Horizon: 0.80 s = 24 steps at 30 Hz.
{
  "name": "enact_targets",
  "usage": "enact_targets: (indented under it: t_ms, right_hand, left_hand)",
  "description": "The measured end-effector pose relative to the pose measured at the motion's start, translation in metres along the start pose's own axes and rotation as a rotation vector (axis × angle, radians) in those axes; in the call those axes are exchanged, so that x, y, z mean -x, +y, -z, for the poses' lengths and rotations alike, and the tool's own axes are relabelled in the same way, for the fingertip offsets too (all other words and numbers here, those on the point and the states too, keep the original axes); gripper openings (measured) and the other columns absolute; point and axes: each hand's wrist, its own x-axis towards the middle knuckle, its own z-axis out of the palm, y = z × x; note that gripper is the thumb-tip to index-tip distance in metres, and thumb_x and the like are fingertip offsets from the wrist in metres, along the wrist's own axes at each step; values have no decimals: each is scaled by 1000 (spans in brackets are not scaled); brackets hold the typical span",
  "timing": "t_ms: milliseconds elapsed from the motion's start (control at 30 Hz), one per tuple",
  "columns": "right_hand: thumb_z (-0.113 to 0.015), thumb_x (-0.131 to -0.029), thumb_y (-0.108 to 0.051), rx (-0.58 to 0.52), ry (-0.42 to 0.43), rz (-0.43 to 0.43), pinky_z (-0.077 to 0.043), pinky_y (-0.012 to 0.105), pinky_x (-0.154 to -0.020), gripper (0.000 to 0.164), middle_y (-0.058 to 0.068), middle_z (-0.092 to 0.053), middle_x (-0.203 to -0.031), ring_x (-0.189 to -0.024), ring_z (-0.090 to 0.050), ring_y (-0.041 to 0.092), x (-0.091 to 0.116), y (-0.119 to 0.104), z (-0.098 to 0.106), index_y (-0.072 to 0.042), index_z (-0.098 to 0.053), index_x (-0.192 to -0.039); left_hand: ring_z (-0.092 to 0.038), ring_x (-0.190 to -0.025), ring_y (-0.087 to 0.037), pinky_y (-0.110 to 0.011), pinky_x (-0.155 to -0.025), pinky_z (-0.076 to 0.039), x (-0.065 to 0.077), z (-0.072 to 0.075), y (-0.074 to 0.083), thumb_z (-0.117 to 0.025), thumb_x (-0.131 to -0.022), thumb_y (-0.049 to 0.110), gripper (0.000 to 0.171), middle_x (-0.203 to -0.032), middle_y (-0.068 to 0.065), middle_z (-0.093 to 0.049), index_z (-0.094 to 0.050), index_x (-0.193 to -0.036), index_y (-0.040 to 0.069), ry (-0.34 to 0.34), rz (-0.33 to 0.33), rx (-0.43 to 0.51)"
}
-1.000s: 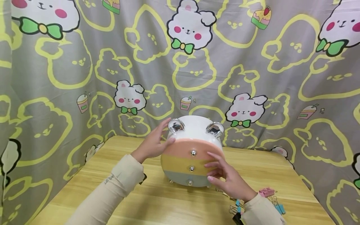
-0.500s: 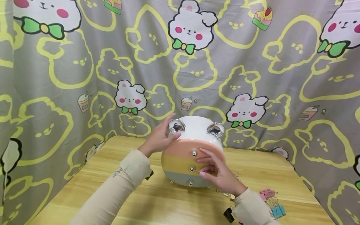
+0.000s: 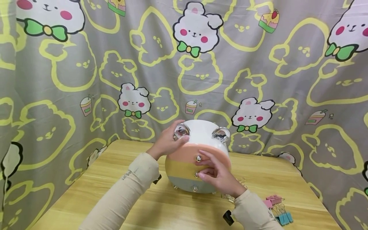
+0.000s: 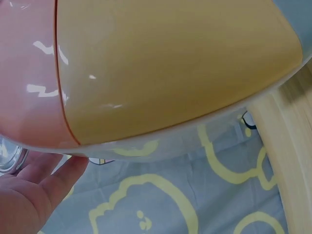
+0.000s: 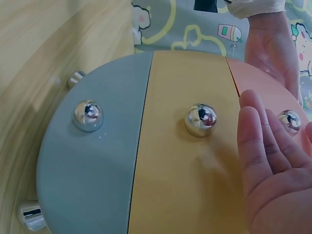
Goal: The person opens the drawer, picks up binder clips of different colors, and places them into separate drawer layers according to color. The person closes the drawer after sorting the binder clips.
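Observation:
A small round drawer box (image 3: 175, 169) with a white shell stands on the table, its front split into pink, yellow and grey-blue drawers. Each drawer carries a silver ball knob; the yellow one's knob (image 5: 200, 120) sits in the middle. My left hand (image 3: 166, 140) holds the box's upper left corner around the silver ear (image 3: 181, 131), thumb over the front rim. In the left wrist view, its fingers (image 4: 63, 178) lie along the shell. My right hand (image 3: 219, 175) is in front of the drawers, fingers extended beside the pink drawer's knob (image 5: 289, 121), holding nothing.
Pink binder clips (image 3: 273, 201) and teal binder clips (image 3: 284, 218) lie on the wooden table (image 3: 115, 179) right of my right sleeve. Metal clips (image 3: 228, 198) lie partly behind my right wrist. A patterned grey curtain (image 3: 161, 73) hangs behind and at both sides.
My left hand has slid right and brought its thumb onto the box's top front rim around the ear. My right hand has moved left, toward the top knob. The box has stayed in place.

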Motion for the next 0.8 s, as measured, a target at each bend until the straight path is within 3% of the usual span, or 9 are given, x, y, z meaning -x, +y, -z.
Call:
enact_targets:
  t_ms: [800]
  right_hand:
    - [-60,-94,-3,3,-12,-35,-52,35,-86,56,27,-54,-127,-99,-60,46,-9,4,-5,-1,-35,-144]
  left_hand:
    - [-55,-112,-34,-51,-91,-44,1,-1,2,-68,-85,39,70,-126,-18,-57,-36,-146,22,8,74,25]
